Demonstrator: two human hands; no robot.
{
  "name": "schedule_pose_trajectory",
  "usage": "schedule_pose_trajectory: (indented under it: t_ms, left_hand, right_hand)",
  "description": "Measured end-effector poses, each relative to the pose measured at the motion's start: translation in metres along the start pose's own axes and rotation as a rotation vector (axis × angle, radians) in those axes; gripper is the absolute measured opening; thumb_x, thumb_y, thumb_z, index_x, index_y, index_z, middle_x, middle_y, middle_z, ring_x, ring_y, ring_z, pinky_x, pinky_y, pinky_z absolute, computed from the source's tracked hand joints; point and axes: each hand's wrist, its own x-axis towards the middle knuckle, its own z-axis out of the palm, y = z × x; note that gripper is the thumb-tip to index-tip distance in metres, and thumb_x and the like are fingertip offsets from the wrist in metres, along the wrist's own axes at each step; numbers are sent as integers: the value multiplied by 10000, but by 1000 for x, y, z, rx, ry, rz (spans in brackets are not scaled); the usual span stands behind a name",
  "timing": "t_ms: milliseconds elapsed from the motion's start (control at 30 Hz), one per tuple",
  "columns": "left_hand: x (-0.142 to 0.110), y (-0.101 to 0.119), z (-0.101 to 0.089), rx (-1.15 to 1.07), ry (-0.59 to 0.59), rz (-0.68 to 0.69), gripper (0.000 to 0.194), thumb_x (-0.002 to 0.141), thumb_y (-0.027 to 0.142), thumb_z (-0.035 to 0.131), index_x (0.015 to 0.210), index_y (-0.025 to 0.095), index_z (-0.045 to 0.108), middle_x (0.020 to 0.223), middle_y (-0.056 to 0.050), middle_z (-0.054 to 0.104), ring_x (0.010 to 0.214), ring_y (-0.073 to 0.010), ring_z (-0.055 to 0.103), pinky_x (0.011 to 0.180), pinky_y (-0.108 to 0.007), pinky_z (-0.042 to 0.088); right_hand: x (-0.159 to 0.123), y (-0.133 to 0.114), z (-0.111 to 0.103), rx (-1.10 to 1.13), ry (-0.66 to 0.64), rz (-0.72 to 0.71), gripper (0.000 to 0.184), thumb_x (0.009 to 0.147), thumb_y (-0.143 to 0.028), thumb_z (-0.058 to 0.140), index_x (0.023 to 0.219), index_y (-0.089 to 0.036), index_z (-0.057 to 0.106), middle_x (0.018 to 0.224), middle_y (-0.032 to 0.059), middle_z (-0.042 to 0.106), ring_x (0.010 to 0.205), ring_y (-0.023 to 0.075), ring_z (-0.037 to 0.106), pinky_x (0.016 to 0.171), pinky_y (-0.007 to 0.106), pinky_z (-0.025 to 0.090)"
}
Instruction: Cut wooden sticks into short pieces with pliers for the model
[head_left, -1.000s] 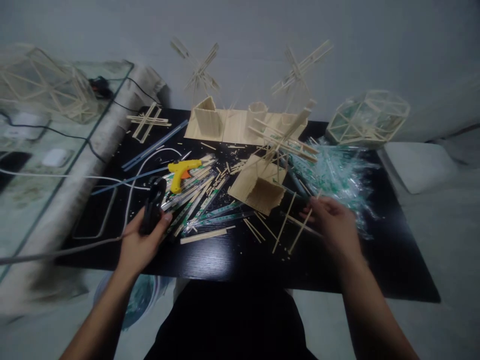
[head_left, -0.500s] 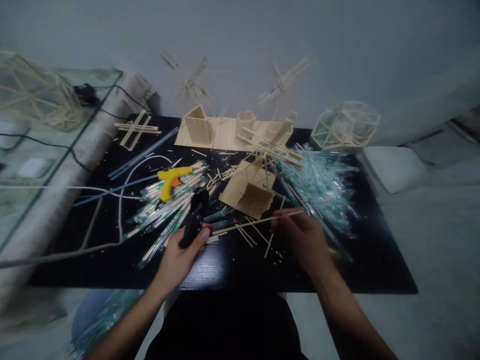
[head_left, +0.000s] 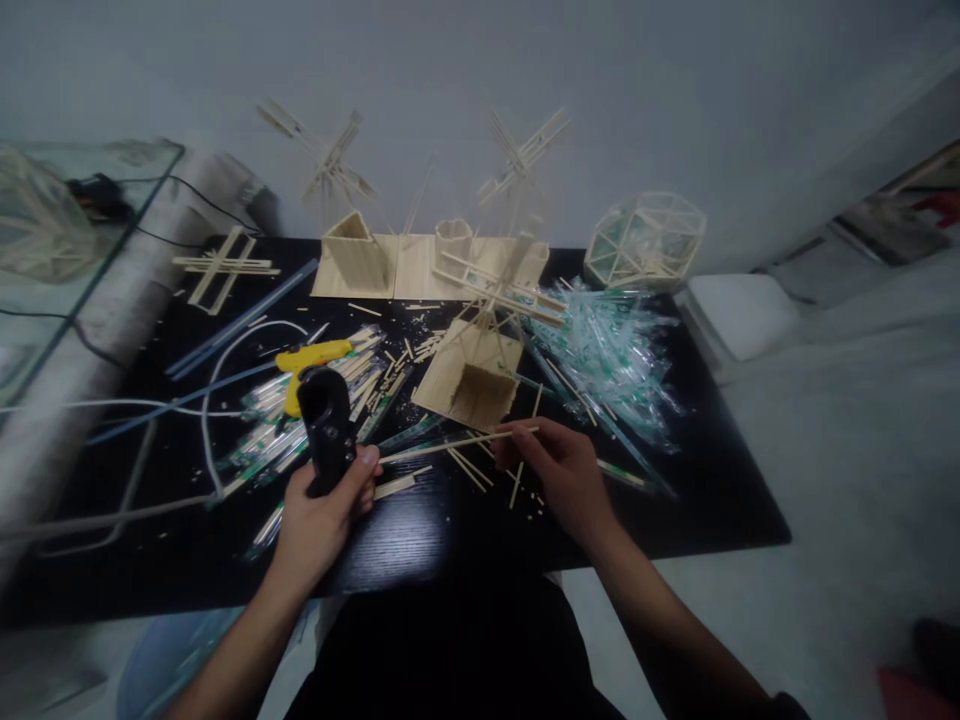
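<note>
My left hand (head_left: 322, 515) is closed around a black handheld tool (head_left: 326, 430) with a rounded top, held upright; its exact kind I cannot make out. Between both hands runs a thin wooden stick (head_left: 450, 443). Its right part is pinched by the fingers of my right hand (head_left: 559, 475), while its left end meets the left thumb; whether that hand grips it too is unclear. Just beyond the stick lies a wooden base with an open box (head_left: 484, 395) and a windmill-like cross of sticks (head_left: 499, 295). Loose sticks (head_left: 469, 468) lie beneath.
A yellow glue gun (head_left: 315, 355) rests on wrapped chopsticks at left. Crumpled clear wrappers (head_left: 607, 350) cover the table's right side. Behind stand wooden models (head_left: 356, 255) and a faceted stick frame (head_left: 645, 240). A white cable (head_left: 206, 430) runs along the left.
The view has shifted, so the table scene sits further left. Both hands still hold the same things; the black tool has turned, showing more of its rounded top.
</note>
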Motion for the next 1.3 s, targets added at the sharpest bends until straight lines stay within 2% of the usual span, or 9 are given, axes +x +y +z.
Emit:
schedule_pose_trajectory:
  t_ms: [167, 500, 667, 867, 1067, 1200, 1300]
  left_hand:
    - [-1, 2, 1, -48, 2, 3, 385, 694, 462, 863, 737, 144, 649, 582, 23, 570, 474, -68, 479, 426, -187, 418]
    - [-7, 5, -4, -114, -114, -22, 349, 750, 416, 838, 735, 136, 632, 557, 34, 533, 446, -49, 440, 407, -175, 357]
    - [-9, 9, -4, -112, -134, -3, 357, 756, 416, 831, 714, 139, 609, 572, 31, 544, 440, -45, 434, 401, -175, 353]
    - [-8, 13, 1, -100, -79, 68, 341, 747, 405, 839, 729, 164, 599, 613, 32, 565, 477, -63, 472, 421, -185, 395]
    - [-15, 3, 14, -83, -53, 49, 344, 753, 441, 823, 747, 165, 617, 601, 32, 561, 485, -75, 474, 435, -196, 396]
    - [-22, -5, 21, 6, -146, -13, 407, 753, 528, 786, 724, 154, 630, 551, 38, 504, 458, -78, 421, 424, -211, 344]
    - [-19, 2, 13, 191, -241, 81, 405, 825, 560, 691, 745, 163, 664, 538, 35, 474, 491, -111, 440, 478, -240, 368]
  right_hand:
    - [0, 0, 0, -6, 44, 12, 257, 853, -444, 753, 867, -188, 756, 703, 18, 725, 603, 144, 661, 634, 284, 575]
    - [3, 17, -2, 288, -24, 102, 230, 880, -398, 745, 888, -167, 753, 679, 3, 660, 562, 93, 560, 489, 190, 453]
    - [3, 20, -4, 304, -29, 106, 231, 886, -398, 741, 895, -167, 750, 673, -1, 647, 542, 90, 537, 471, 191, 425]
    - [2, 17, 1, 306, -14, 28, 207, 900, -395, 728, 910, -191, 762, 729, 6, 685, 567, 98, 595, 531, 214, 491]
    - [-4, 19, 21, 278, -93, 21, 242, 846, -393, 778, 998, -206, 766, 883, 38, 740, 719, 145, 677, 655, 271, 576]
    - [-9, 16, 34, 226, -58, 20, 223, 909, -412, 699, 932, -193, 734, 972, 70, 765, 893, 202, 722, 807, 341, 589]
    - [-10, 9, 35, 198, -42, -13, 222, 944, -415, 651, 939, -198, 698, 792, 26, 742, 740, 173, 708, 771, 326, 575]
